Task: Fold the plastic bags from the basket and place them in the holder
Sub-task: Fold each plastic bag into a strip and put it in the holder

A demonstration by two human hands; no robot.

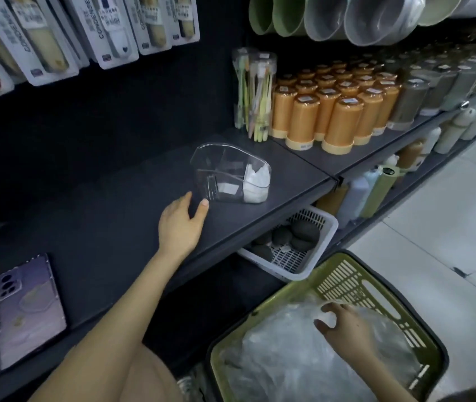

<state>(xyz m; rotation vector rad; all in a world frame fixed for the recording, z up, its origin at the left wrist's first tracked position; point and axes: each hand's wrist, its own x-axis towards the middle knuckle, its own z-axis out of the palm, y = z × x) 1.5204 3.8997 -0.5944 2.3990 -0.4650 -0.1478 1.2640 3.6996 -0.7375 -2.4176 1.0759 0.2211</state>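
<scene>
While the plastic bags (283, 367) lie piled in the green basket (344, 274), low on the right, the top one is pinched by the curled right hand (344, 326). The clear holder (231, 175) is set on the dark shelf (100, 221), up and left of that hand. The left hand (181, 224), nearer, is laid loose and flat just beside it. "CONDENSE" can be read on the hanging packs (115, 27).

1 clear holder (216, 161), 1 green basket (347, 275) w/ 1 bag heap (286, 369), 1 white basket (327, 232), 1 phone (30, 309).
</scene>
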